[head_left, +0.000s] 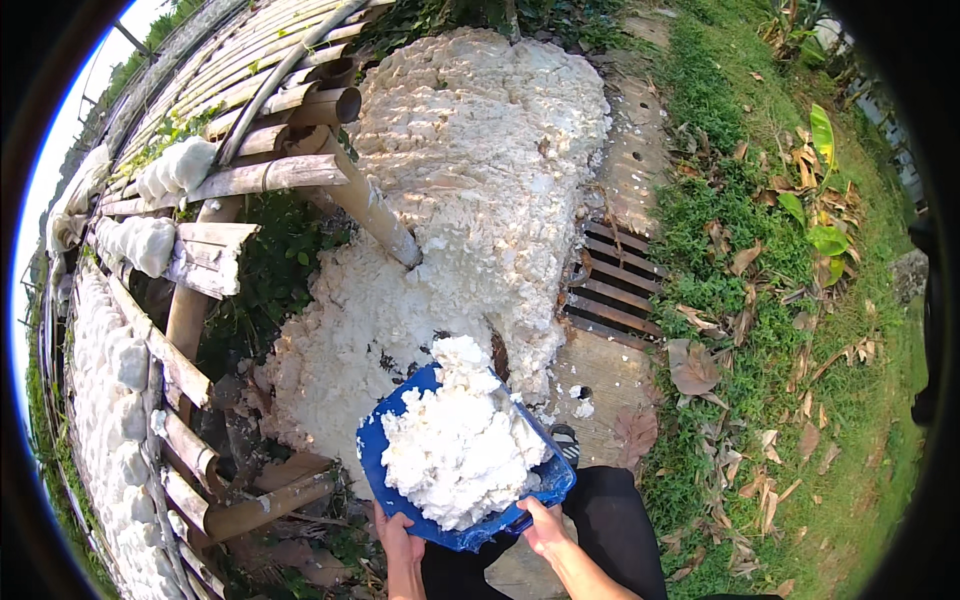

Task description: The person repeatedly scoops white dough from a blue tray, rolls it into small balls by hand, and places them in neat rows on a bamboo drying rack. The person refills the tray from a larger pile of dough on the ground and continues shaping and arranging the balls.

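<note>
A blue plastic dustpan-like scoop (372,440) is held low in front of me, heaped with a white crumbly mass (465,450). My left hand (400,540) grips its near left edge, thumb on top and the other fingers partly hidden beneath. My right hand (543,527) is closed round its near right corner. Just past the scoop spreads a big pile of the same white crumbly material (480,170), some of it touching or overlapped by the scoop's far edge in view.
On the left stands a bamboo rack (270,175) with white lumps on it; one bamboo post (370,215) goes down into the pile. A rusty metal drain grate (615,280) lies right of the pile, beside a concrete strip (600,375). Grass with dry leaves (740,400) covers the right side.
</note>
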Tool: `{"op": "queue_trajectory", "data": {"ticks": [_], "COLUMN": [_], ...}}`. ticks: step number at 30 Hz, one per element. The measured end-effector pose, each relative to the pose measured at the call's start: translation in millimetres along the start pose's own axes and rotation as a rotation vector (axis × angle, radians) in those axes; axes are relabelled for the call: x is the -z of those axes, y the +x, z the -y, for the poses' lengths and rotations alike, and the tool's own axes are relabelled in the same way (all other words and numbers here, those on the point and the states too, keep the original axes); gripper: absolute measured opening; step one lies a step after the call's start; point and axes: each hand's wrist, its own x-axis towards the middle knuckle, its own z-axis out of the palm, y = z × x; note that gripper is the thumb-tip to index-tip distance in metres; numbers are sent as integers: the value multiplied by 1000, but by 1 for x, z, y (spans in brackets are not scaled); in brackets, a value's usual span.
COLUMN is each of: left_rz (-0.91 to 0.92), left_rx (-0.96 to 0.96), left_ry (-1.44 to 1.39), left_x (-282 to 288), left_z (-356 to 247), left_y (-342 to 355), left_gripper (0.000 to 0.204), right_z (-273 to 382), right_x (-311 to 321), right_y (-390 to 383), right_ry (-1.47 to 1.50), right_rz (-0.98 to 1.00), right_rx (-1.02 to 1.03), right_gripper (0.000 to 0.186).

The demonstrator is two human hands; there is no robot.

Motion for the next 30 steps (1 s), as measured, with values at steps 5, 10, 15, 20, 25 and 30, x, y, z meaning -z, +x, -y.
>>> {"op": "queue_trajectory", "data": {"ticks": [5,10,15,20,25,30], "left_rz": [-2,44,61,-4,-135,-144], "left_rx": [99,85,31,9,-46,-140], "left_ry": [-59,-92,-87,-166,-319,-373], "left_x": [-56,-126,-220,-346,-475,-560], "left_z": [-91,-138,-157,-159,-155,-173], "left_y": [-122,-189,-197,-168,-143,-97], "left_gripper": [88,77,79,77,77,79], "right_z": [111,211,315,445,581,658], "right_x": [-28,-59,-101,-177,-270,-359], "right_y": [-162,-249,-253,-191,-136,-95], "right_ry": [-67,-166,-202,-359,-617,-739], "right_rz": [92,135,185,115,214,281], "right_rx": [-3,96,34,-3,-38,28], "right_gripper": [40,55,48,47,35,30]}}
